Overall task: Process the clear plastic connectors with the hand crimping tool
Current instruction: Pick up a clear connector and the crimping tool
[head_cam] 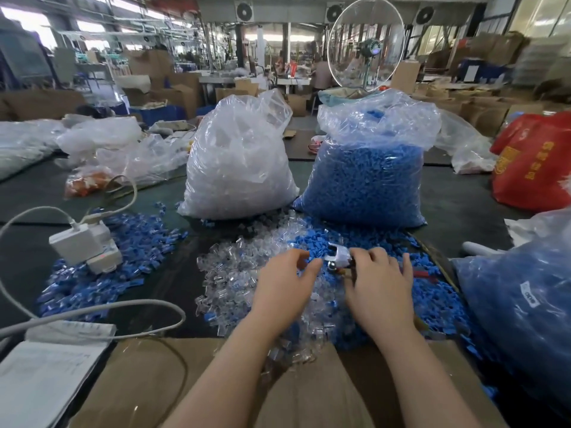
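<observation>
right hand (378,282) grips crimping tool (336,257) | left hand (282,281) spread over clear connectors (228,273) | blue pieces (438,304) alongside

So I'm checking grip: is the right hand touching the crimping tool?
Touching. The head view shows the right hand with fingers curled round the crimping tool.

Two bags (241,168) behind connectors (234,273)

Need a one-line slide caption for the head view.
Right hand holds the crimping tool; left hand reaches over clear connectors.
</observation>
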Demonstrator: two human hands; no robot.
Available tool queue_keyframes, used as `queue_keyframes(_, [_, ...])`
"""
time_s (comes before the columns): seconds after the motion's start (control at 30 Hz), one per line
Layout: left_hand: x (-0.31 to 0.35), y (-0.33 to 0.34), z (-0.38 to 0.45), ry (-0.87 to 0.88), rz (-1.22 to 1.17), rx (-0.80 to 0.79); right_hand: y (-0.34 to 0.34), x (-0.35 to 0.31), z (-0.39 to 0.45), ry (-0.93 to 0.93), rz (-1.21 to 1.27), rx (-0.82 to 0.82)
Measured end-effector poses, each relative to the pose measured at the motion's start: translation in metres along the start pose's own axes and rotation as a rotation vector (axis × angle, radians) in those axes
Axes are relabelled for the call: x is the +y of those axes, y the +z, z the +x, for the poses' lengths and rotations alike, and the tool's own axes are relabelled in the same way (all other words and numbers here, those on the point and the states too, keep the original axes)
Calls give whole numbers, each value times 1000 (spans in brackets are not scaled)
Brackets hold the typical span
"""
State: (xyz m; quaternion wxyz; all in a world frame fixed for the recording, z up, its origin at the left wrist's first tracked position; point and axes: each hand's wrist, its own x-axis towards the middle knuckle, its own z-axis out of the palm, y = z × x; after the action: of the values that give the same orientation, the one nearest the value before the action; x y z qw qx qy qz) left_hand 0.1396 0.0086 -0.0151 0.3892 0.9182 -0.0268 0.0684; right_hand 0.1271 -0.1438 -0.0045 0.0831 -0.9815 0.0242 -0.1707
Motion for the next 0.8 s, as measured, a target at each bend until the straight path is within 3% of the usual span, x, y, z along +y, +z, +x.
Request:
queue_keyframes(0.13, [11, 3, 10, -73, -306, -15, 6, -27, 9, -95, 106, 110])
queue_keyframes(0.23, [9, -1, 14, -100, -681, -1, 10, -32, 6, -159, 175, 166])
queue_keyframes(0.33, [4, -1, 13, -103, -782, 0, 7, -24, 8, -185, 157, 107])
queue_keyframes(0.47, [3, 6, 10, -95, -740, -25, 4, -8, 12, -131, 76, -112])
queue_keyframes(0.6, [4, 6, 11, -64, -705, 24, 13, -4, 6, -111, 73, -76])
queue_keyframes(0.7, [1, 1, 13, 13, -482, 51, 18, -2, 8, -101, 90, 39])
queue_keyframes(0.8, [-13, -4, 13, 81, -72, 163, 19, 5, 13, -15, 125, -31])
